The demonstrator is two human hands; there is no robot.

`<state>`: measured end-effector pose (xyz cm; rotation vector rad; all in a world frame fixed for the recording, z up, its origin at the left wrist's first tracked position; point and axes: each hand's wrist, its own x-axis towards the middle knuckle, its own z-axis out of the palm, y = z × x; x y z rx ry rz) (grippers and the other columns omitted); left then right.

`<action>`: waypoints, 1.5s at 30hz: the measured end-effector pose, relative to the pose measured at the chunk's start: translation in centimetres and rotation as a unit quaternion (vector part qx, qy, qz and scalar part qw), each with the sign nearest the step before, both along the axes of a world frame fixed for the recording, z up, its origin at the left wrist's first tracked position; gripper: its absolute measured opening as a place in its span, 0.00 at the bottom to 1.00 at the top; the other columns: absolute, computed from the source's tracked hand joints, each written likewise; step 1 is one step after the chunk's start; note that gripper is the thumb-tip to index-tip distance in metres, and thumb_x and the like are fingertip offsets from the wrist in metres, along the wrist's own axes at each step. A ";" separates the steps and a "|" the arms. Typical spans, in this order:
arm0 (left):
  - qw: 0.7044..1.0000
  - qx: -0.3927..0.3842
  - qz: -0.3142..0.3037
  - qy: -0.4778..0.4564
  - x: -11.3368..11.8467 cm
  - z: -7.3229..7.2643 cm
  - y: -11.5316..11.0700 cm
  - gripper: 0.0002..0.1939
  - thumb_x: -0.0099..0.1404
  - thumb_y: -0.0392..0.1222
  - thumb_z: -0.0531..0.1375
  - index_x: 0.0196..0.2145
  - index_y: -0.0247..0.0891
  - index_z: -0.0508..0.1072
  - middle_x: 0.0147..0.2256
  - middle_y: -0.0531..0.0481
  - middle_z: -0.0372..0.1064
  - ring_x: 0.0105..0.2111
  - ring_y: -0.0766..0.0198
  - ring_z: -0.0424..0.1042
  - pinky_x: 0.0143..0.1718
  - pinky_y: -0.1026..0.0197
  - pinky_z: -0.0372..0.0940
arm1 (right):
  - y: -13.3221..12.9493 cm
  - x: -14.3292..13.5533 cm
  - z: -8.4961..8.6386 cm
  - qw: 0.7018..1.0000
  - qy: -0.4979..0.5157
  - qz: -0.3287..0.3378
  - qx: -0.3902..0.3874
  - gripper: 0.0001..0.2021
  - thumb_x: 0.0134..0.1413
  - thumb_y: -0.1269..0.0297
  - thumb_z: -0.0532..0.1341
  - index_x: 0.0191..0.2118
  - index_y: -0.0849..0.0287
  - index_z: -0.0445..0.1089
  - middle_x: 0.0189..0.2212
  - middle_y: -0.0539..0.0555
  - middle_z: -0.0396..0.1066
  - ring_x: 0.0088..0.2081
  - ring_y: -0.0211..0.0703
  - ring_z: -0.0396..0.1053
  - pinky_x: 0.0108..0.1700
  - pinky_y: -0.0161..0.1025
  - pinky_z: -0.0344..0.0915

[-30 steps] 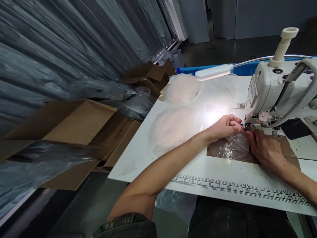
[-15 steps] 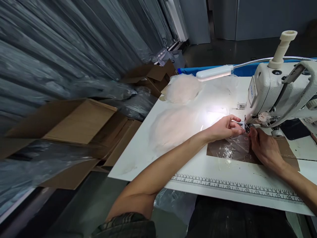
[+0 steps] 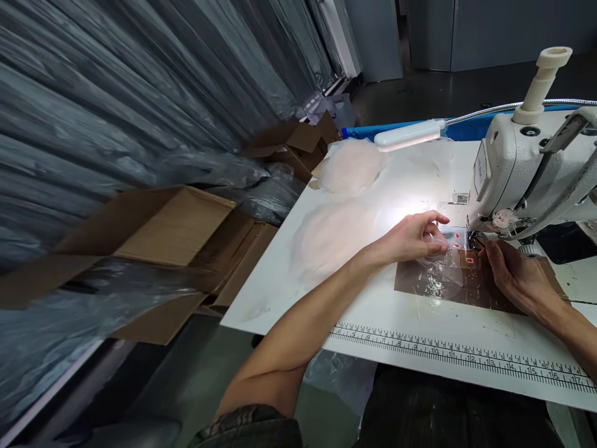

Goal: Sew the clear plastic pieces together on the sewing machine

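Note:
A white sewing machine [image 3: 508, 162] stands at the right of a white table. My left hand [image 3: 417, 236] is just left of the presser foot [image 3: 474, 239], thumb and fingers closed on a piece of thin sheer fabric [image 3: 443, 270]. The fabric hangs loosely over a shiny brown sheet [image 3: 494, 292] on the table. To the right of the presser foot, my right hand [image 3: 520, 274] has its thumb and forefinger pinched together near the needle area. What lies in that pinch is too small to make out. Red marks show on the metal plate [image 3: 450, 235] between my hands.
Two piles of pale sheer fabric, a far pile [image 3: 352, 167] and a nearer pile [image 3: 331, 242], lie on the left of the table. A white lamp [image 3: 410, 135] shines from behind. A printed ruler [image 3: 457, 354] runs along the front edge. Open cardboard boxes [image 3: 175, 227] stand left.
My left hand has drawn back leftward from the presser foot with the sheer fabric, uncovering red marks on the plate. My right hand has shifted slightly right, still pinched. The view has turned a little left.

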<state>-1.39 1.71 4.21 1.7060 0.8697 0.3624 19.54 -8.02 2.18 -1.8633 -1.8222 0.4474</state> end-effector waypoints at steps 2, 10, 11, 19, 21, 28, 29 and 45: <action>0.999 -0.025 0.000 -0.022 0.0 -0.3 0.2 0.27 0.59 0.39 0.66 0.54 0.30 0.65 0.34 0.48 0.76 0.36 0.63 0.76 0.41 0.59 0.68 | -0.1 0.1 0.2 0.999 0.004 0.009 -0.035 0.31 0.62 0.38 0.36 0.31 0.53 0.66 0.22 0.55 0.72 0.24 0.49 0.71 0.27 0.42 0.63; 0.996 -0.074 -0.028 -0.035 0.7 -1.1 0.3 0.29 0.59 0.42 0.66 0.56 0.30 0.66 0.35 0.46 0.78 0.38 0.63 0.77 0.43 0.60 0.68 | 0.2 0.4 0.6 0.996 -0.042 0.075 -0.030 0.27 0.64 0.42 0.36 0.30 0.53 0.62 0.18 0.53 0.67 0.18 0.43 0.63 0.22 0.39 0.56; 0.996 -0.080 -0.030 -0.037 0.8 -1.1 0.3 0.30 0.60 0.42 0.66 0.57 0.31 0.65 0.35 0.46 0.78 0.38 0.64 0.76 0.43 0.60 0.67 | 0.3 0.4 0.5 0.995 -0.059 0.081 -0.022 0.27 0.65 0.44 0.36 0.31 0.53 0.63 0.19 0.54 0.68 0.18 0.44 0.64 0.22 0.39 0.56; 0.993 -0.096 -0.053 -0.041 1.1 -0.9 0.4 0.28 0.62 0.37 0.64 0.58 0.30 0.62 0.28 0.54 0.73 0.28 0.71 0.70 0.39 0.62 0.63 | 1.6 -0.2 -0.9 0.983 -0.149 0.111 0.016 0.24 0.66 0.50 0.38 0.35 0.55 0.67 0.29 0.59 0.73 0.28 0.49 0.70 0.29 0.43 0.61; 0.992 -0.107 -0.050 -0.041 1.2 -1.1 0.5 0.28 0.62 0.37 0.63 0.58 0.30 0.62 0.28 0.54 0.72 0.27 0.72 0.69 0.37 0.62 0.63 | 1.7 -0.4 -1.0 0.981 -0.148 0.120 0.037 0.26 0.66 0.48 0.38 0.34 0.56 0.67 0.28 0.59 0.73 0.29 0.49 0.70 0.30 0.43 0.61; 0.988 -0.133 -0.048 -0.061 1.1 -1.7 0.6 0.28 0.61 0.37 0.64 0.57 0.31 0.62 0.34 0.47 0.75 0.33 0.67 0.73 0.37 0.62 0.64 | 2.1 -1.0 -0.6 0.985 -0.124 0.119 0.030 0.26 0.66 0.47 0.38 0.31 0.56 0.66 0.23 0.56 0.69 0.26 0.47 0.68 0.26 0.40 0.57; 0.988 -0.131 -0.046 -0.061 1.1 -1.7 0.6 0.28 0.61 0.37 0.64 0.57 0.31 0.62 0.34 0.48 0.75 0.33 0.67 0.73 0.37 0.62 0.64 | 2.0 -1.1 -0.5 0.986 -0.123 0.112 0.024 0.26 0.66 0.47 0.39 0.31 0.55 0.66 0.22 0.56 0.68 0.25 0.46 0.67 0.25 0.40 0.55; 0.992 -0.107 -0.041 -0.055 1.2 -2.2 0.6 0.30 0.61 0.41 0.63 0.57 0.31 0.60 0.33 0.48 0.75 0.35 0.65 0.74 0.39 0.60 0.65 | 1.9 -2.2 -0.5 0.994 -0.095 0.053 -0.008 0.23 0.64 0.47 0.42 0.26 0.54 0.62 0.19 0.55 0.66 0.22 0.45 0.67 0.21 0.37 0.48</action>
